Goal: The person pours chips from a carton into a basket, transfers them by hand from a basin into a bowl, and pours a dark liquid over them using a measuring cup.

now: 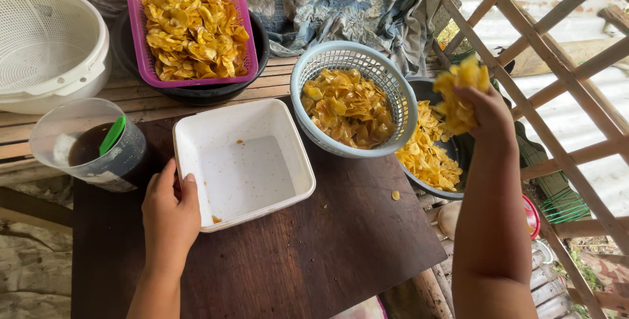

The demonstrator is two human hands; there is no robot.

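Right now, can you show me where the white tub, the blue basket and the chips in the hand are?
white tub (244, 173): head view, on its bare floor.
blue basket (400, 99): head view, on its right rim.
handful of chips (458, 93): head view, middle of the bunch held by the right hand (488, 119).

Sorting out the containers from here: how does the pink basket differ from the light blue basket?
The pink basket is rectangular; the light blue basket is round. The pink basket sits in a dark bowl at the back and is heaped above its rim; the light blue basket leans on another dark bowl, its chips below the rim. Both are perforated plastic holding yellow chips. The right hand holds a handful of chips.
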